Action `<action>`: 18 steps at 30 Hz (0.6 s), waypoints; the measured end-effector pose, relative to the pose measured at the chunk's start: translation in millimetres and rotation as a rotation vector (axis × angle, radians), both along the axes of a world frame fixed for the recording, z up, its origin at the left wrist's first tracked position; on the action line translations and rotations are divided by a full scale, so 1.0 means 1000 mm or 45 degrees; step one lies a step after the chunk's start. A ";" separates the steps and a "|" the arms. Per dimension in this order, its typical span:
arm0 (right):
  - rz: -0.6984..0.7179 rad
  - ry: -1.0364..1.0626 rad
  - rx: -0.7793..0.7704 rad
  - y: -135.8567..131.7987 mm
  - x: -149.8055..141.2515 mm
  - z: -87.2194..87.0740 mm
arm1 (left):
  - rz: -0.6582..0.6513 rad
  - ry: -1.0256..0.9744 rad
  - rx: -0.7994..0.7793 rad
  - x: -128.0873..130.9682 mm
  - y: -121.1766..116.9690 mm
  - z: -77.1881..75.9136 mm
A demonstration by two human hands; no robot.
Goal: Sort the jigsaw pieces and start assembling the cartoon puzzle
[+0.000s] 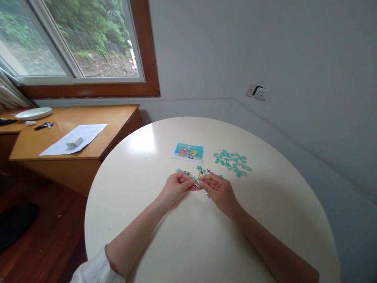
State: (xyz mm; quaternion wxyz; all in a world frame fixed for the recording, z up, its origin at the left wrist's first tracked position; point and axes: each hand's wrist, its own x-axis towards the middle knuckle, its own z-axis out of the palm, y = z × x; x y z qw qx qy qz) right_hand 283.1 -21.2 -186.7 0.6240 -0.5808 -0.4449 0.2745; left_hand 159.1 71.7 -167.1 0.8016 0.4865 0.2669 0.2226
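Note:
Both hands meet over the middle of the round white table. My left hand pinches small jigsaw puzzle pieces, yellow with an eye-like print, between thumb and fingers. From the other side my right hand is closed on the same pieces; whether they are joined cannot be made out. Around and behind the fingers lie more loose pieces in teal, yellow and pink, partly hidden by the hands. Just beyond them rests a picture card with cartoon figures on a teal ground.
A spread of teal puzzle pieces lies to the right of the card. At the left stands a wooden desk with a paper sheet, a small light-coloured block and a white plate. A wall socket is behind the table.

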 end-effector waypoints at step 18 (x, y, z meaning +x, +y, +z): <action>0.003 -0.008 -0.013 0.000 0.000 -0.001 | 0.020 -0.036 0.035 0.000 -0.002 0.005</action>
